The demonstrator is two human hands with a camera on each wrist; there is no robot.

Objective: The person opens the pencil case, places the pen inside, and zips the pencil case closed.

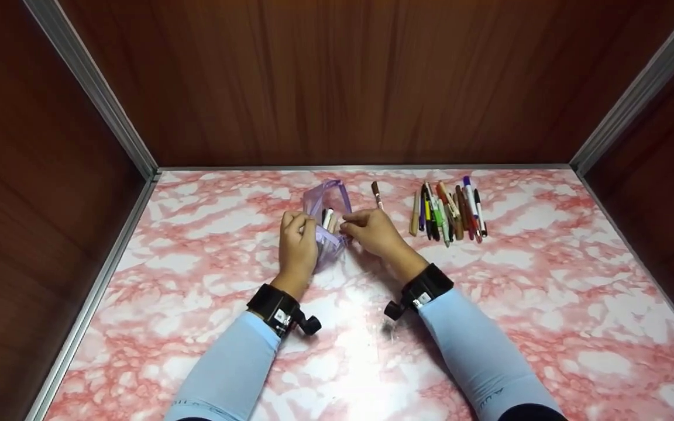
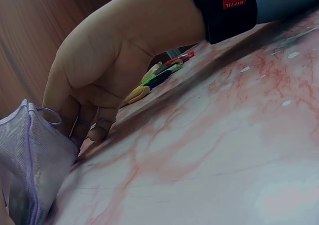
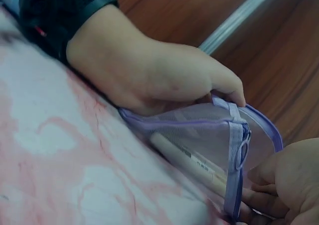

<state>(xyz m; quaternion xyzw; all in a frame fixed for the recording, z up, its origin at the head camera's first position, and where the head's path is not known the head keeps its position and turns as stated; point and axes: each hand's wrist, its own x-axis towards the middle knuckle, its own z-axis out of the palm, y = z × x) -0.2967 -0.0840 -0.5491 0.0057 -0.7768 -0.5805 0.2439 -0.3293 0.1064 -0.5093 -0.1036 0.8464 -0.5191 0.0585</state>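
A purple mesh zip pouch (image 1: 316, 197) stands unzipped on the table, with a few pens (image 1: 329, 218) inside it. At its left side, my left hand (image 1: 298, 240) grips the edge with thumb and curled fingers. My right hand (image 1: 374, 233) pinches the pouch's right end between thumb and fingers, beside the zip pull (image 3: 242, 152) in the right wrist view. Through the mesh there, a pale pen (image 3: 192, 160) lies lengthwise. In the left wrist view, the right hand (image 2: 97, 90) bends down over the pouch's corner, its outer fingers curled.
A brown-capped pen (image 1: 376, 190) lies alone behind the right hand. Further right, several pens and markers (image 1: 448, 213) are laid side by side. The marbled pink tabletop (image 1: 208, 245) is bounded by brown wood panels (image 1: 337, 88) at the back and sides.
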